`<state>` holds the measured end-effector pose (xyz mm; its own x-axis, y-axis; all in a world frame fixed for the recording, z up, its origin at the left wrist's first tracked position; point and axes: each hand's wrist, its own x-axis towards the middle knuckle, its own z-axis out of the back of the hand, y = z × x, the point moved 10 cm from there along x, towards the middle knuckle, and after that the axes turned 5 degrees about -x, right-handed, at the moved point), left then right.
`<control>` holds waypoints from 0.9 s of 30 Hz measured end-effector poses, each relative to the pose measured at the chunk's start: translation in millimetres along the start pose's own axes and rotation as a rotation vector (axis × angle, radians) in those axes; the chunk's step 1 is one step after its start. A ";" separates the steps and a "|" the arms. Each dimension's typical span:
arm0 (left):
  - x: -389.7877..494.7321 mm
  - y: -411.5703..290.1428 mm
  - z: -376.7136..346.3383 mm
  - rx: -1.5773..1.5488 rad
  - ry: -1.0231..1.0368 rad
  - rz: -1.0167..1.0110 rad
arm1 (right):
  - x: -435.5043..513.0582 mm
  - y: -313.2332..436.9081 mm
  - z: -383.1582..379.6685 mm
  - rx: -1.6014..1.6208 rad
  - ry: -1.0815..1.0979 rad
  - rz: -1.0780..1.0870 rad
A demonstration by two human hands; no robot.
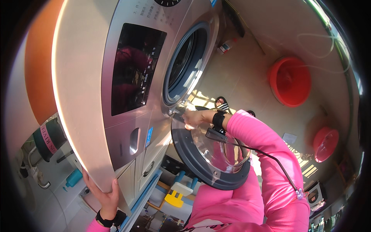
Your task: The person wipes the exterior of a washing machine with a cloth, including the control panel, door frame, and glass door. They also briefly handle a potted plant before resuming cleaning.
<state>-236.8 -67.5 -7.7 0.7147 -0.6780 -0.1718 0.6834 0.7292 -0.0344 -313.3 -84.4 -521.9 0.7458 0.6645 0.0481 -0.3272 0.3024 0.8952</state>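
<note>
A silver front-loading washing machine (127, 124) fills the left half of the view. Its round door (185, 150) hangs wide open, showing the clear glass bowl (220, 150) and dark inner frame. My right hand (193, 118) is at the door's hinge, pinching what looks like a pale, crumpled cloth (189, 106); the fingers partly hide it. Beyond the hand is the grey rubber door seal (174, 97) around the drum opening. My left hand (103, 194) grips the near corner of the machine's top panel (84, 95), thumb on the front and fingers along the side.
Two red plastic basins (289, 82) (326, 144) and a plastic bottle (227, 47) are on the floor. White drawers (145, 168) stand beside the machine. A teal pump bottle (74, 178) and a tap (37, 171) are at lower left. A cable (269, 156) runs along my right sleeve.
</note>
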 end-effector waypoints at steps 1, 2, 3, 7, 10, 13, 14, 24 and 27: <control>-2.8 2.2 1.0 -0.011 -0.008 0.008 | -10.1 -47.8 -5.5 0.548 -0.172 -0.351; -5.7 7.3 0.2 -0.011 0.002 0.048 | 0.3 -57.7 -19.5 0.477 -0.077 -0.393; -8.8 10.9 0.3 -0.027 0.005 0.079 | 12.7 -67.2 -27.3 0.405 0.019 -0.433; -17.0 18.1 -0.9 -0.060 0.040 0.132 | 32.3 -90.7 -18.7 0.086 0.392 -0.596; -18.2 11.1 2.3 -0.048 0.032 0.038 | -5.5 -89.6 13.0 1.296 -0.313 -1.007; -20.0 16.5 -1.3 -0.076 0.084 0.074 | -28.7 -58.8 49.0 1.359 -0.678 -1.064; -20.2 19.0 -1.5 0.005 0.095 0.091 | -35.6 -43.4 72.7 0.922 -0.651 -1.023; -18.3 11.5 1.2 0.011 0.037 0.037 | -41.5 34.0 114.2 1.112 -0.711 -0.631; -16.8 10.0 1.9 -0.008 0.015 0.030 | -35.2 51.0 114.6 1.181 -0.692 -0.622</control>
<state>-241.6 -49.0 -3.3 0.7324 -0.6544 -0.1881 0.6605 0.7499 -0.0369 -289.8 -170.7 -427.2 0.8151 0.0936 -0.5717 0.5277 -0.5270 0.6662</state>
